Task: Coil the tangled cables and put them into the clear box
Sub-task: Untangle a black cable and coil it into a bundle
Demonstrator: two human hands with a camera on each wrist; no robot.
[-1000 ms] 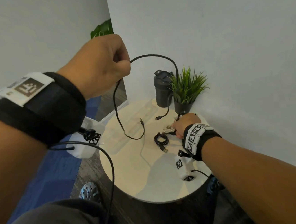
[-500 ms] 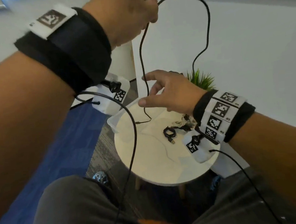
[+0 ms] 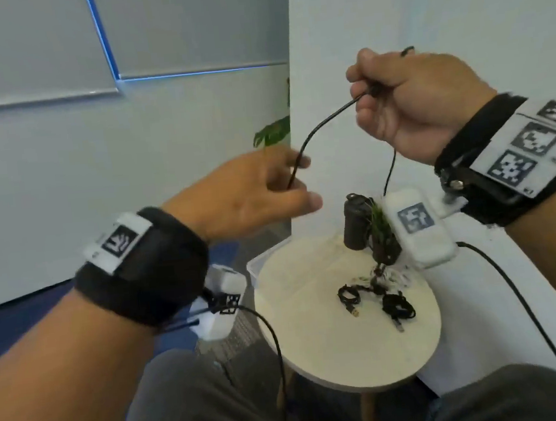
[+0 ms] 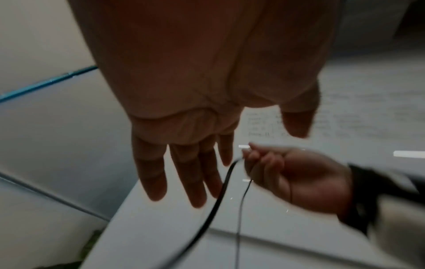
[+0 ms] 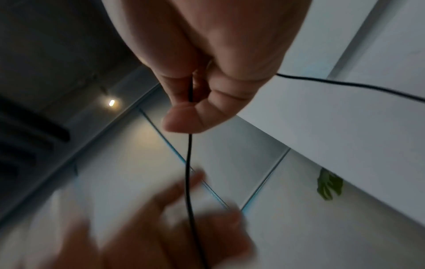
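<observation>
Aloft, black cable between both hands.

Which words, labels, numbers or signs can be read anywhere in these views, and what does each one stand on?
No readable text in any view.
Black-and-white square marker patterns on the white tag of the left black wristband: pattern only; small print beside it is blurred.
Three marker squares on the right black wristband's white tag: small characters beside them too blurred to read.
One marker on the white wrist camera housing: pattern only.
Faint lines of print on the white wall: too blurred.
</observation>
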